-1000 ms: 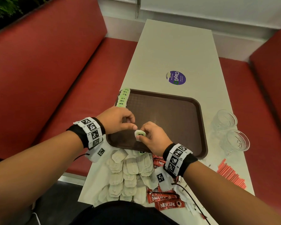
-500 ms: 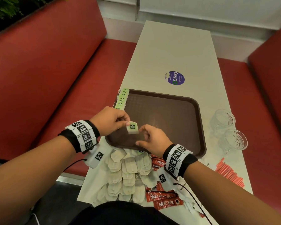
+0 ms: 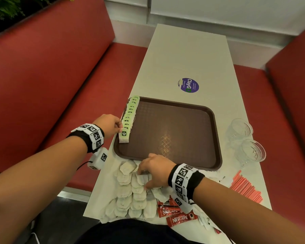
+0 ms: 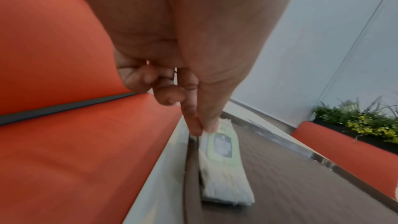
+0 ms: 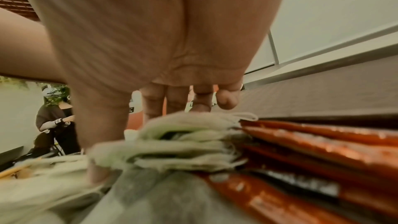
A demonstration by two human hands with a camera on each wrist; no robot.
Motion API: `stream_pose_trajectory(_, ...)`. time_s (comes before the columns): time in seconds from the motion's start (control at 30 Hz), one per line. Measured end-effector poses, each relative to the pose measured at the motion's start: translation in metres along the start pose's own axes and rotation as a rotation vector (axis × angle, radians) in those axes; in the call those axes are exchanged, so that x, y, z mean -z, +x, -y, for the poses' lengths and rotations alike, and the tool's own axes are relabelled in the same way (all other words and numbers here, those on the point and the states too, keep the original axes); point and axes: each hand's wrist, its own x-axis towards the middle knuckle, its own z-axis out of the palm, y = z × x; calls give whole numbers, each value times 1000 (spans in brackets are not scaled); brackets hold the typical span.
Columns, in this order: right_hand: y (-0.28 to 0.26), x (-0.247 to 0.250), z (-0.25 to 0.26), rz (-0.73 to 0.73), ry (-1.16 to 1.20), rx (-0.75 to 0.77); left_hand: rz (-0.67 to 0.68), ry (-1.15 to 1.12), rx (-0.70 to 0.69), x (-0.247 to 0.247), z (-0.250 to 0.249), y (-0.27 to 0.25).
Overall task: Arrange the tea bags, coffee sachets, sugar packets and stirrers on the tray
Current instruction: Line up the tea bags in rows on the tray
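Note:
A brown tray (image 3: pixel 174 138) lies mid-table. Green-tagged tea bags (image 3: pixel 130 111) overlap in a row along its left edge. My left hand (image 3: pixel 121 129) pinches the top of the nearest tea bag (image 3: pixel 124 138), which lies flat on the tray; in the left wrist view thumb and forefinger (image 4: pixel 194 122) hold that tea bag (image 4: pixel 224 168). My right hand (image 3: pixel 143 179) reaches into the loose tea bag pile (image 3: pixel 128 196), with thumb (image 5: pixel 96 159) and fingers (image 5: pixel 154 101) on either side of a top tea bag (image 5: pixel 183 139). Red coffee sachets (image 3: pixel 176 215) lie beside the pile, and red stirrers (image 3: pixel 245 189) at the right.
Two clear glasses (image 3: pixel 241 129) (image 3: pixel 252 152) stand right of the tray. White packets (image 3: pixel 203 221) lie near the front edge. A round purple sticker (image 3: pixel 188 85) marks the table (image 3: pixel 188 50) beyond the tray. Red bench seats (image 3: pixel 60 85) flank both sides.
My left hand carried the tea bag leftward and laid it at the near end of the row. My right hand drew back from the tray to the tea bag pile.

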Motion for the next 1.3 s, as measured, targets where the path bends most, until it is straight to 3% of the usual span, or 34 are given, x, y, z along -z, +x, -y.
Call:
stream_pose_trajectory(0.2, -2, 1, 4, -16, 38, -31, -79, 60, -20, -8, -6, 6)
stream_pose_trajectory(0.37, 2, -2, 0, -12, 41, -90, 72, 230, -136, -22, -13, -1)
stream_pose_trajectory(0.5, 5, -1, -1, -80, 74, -90, 73, 223, -153, -22, -11, -6)
stream_pose_trajectory(0.6, 2, 5, -3, -158, 127, -108, 60, 127, -248, -18, -16, -19)
stream_pose_trajectory(0.73, -3, 13, -5, -252, 201, -107, 248, 176, -396, -18, -21, -50)
stream_pose_trajectory(0.83, -4, 14, -6, -305, 232, -124, 371, 295, -424, -26, -15, -68)
stream_pose_trajectory(1.03, -1, 10, -4, -372, 346, -117, 317, 407, -492, -40, -9, -84)
stream_pose_trajectory(1.3, -3, 7, -3, -344, 438, -154, 168, 241, -568, -36, -17, -86)
